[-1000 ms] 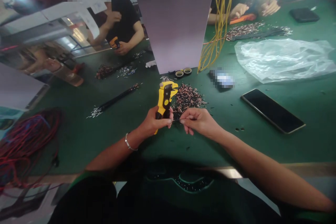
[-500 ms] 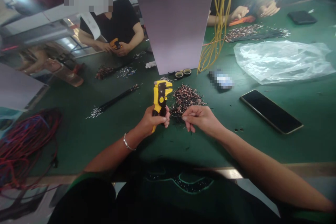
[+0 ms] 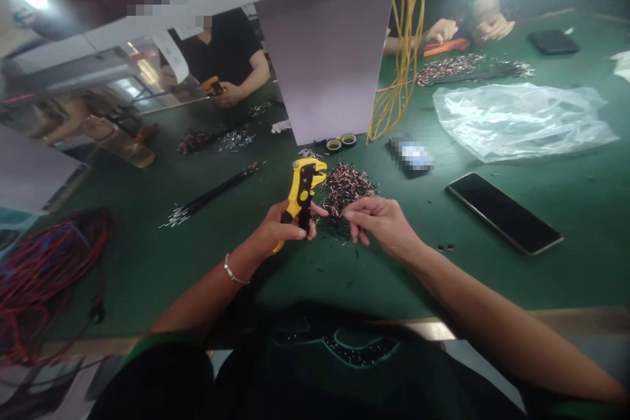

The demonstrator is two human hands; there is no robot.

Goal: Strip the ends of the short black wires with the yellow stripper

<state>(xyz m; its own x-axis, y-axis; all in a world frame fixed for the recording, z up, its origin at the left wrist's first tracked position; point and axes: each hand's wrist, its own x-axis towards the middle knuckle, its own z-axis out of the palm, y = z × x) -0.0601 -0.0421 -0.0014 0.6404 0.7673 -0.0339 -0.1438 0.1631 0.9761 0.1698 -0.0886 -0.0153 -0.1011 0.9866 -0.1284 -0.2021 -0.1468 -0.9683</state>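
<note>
Wrapped round the handles of a yellow and black wire stripper [image 3: 304,195] is my left hand [image 3: 281,226]. The tool points away from me, its jaws at the top right. My right hand [image 3: 377,222] is closed in a pinch at the near edge of a pile of short black wire pieces [image 3: 348,185] with bare copper ends. Its thumb and forefinger meet, probably on a piece of wire, but what is between them is too small to make out. To the left lies a bundle of black wires [image 3: 211,195] with stripped ends.
Black tape rolls [image 3: 340,142] lie by the upright panel [image 3: 322,59]. A phone [image 3: 504,212] and a clear plastic bag [image 3: 522,121] are on the right. Red and blue cable [image 3: 49,275] is coiled at left. Yellow wires [image 3: 401,46] hang down. Two co-workers [image 3: 224,56] sit opposite.
My left hand has shifted slightly left and the wire stripper has tilted to the right. A left finger now stretches toward the pile. My right hand has stayed pinched near the pile.
</note>
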